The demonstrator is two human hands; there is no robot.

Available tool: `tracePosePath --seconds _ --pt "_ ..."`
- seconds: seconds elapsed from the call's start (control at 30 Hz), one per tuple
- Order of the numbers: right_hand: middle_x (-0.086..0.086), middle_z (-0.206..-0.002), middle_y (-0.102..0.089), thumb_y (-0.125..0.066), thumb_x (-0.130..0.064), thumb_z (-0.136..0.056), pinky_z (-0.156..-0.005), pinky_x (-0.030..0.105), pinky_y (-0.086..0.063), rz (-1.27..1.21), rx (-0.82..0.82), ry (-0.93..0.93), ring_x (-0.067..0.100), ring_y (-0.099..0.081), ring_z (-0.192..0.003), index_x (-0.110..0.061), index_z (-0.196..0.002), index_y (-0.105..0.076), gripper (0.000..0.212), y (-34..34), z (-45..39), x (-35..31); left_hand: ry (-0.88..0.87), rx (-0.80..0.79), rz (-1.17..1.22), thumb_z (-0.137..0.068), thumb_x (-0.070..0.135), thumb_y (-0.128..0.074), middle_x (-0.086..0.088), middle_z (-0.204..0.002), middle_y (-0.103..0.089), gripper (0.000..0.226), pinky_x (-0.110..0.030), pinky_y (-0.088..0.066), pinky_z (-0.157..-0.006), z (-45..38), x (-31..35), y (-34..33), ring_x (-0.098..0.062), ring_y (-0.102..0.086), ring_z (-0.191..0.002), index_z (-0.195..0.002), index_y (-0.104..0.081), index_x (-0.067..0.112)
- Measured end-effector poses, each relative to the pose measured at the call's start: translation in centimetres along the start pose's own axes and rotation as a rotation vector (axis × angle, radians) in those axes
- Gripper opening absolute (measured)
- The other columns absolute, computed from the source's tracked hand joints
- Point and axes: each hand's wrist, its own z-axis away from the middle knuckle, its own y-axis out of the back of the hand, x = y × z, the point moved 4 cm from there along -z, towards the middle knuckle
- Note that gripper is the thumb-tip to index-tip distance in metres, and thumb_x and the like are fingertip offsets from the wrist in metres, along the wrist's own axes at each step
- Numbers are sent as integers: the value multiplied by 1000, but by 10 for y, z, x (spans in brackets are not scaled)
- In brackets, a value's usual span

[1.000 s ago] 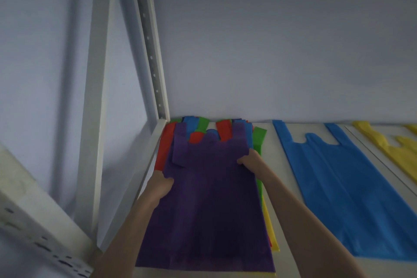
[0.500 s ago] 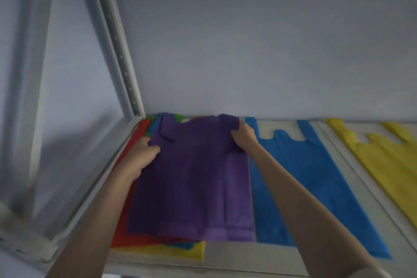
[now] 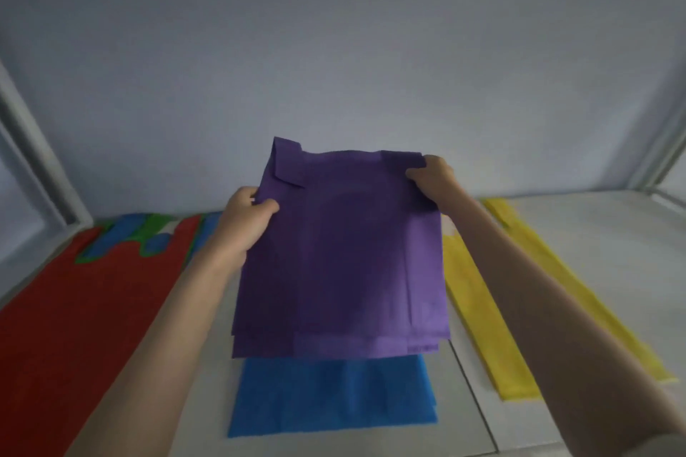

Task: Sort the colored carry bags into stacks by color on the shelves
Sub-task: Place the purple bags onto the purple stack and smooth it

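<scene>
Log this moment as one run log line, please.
step: sorting | both hands hold purple bags lifted over blue bag | left hand | right hand | mixed pile left | yellow bags right

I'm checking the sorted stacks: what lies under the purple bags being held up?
Under the purple bags, gripped by the left hand and right hand, a blue bag lies flat on the shelf. Its upper part and handles are covered.

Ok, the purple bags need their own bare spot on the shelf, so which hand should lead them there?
Probably the right hand. It grips the purple bags on the side nearest the bare shelf beyond the yellow bag; the left hand faces the mixed pile.
</scene>
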Motion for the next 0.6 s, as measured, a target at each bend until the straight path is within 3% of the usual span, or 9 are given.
tracePosePath --seconds 0.13,0.23,0.33,0.5,0.6 --pt "21 -108 -61 -50 -9 -87 -75 29 -38 -25 25 -18 34 -57 -108 4 -112 -58 29 66 -34 47 -32 -56 30 -88 7 -49 -1 -76 -58 18 -27 -42 -61 1 31 -77 -14 -54 -64 -77 -54 20" --pt "12 -93 -52 -50 -8 -86 -72 25 -34 -6 25 -12 24 -49 -89 1 -107 -59 25 111 -58 84 -42 -74 92 -88 9 -48 -1 -81 -58 13 -29 -44 -63 5 51 -140 -14 -55 -68 -99 -55 14" --pt "11 -93 -50 -49 -7 -86 -71 25 -33 46 29 3 21 -45 -87 4 -112 -57 29 158 -81 119 -26 -92 115 -89 9 -47 2 -78 -58 14 -25 -43 -58 17 66 -203 -12 -55 -66 -102 -53 13" --pt "11 -95 -52 -49 -7 -87 -74 28 -37 56 1 2 22 -48 -89 4 -112 -57 29 229 -111 167 40 -138 121 -90 10 -47 0 -76 -58 14 -27 -43 -58 34 91 -285 -14 -55 -63 -83 -54 19" --pt "16 -96 -56 -51 -6 -85 -76 33 -43 10 15 -12 24 -51 -88 5 -112 -57 30 270 -128 201 24 -160 112 -89 9 -46 -1 -79 -59 15 -27 -43 -58 40 109 -332 -14 -55 -65 -102 -54 12"
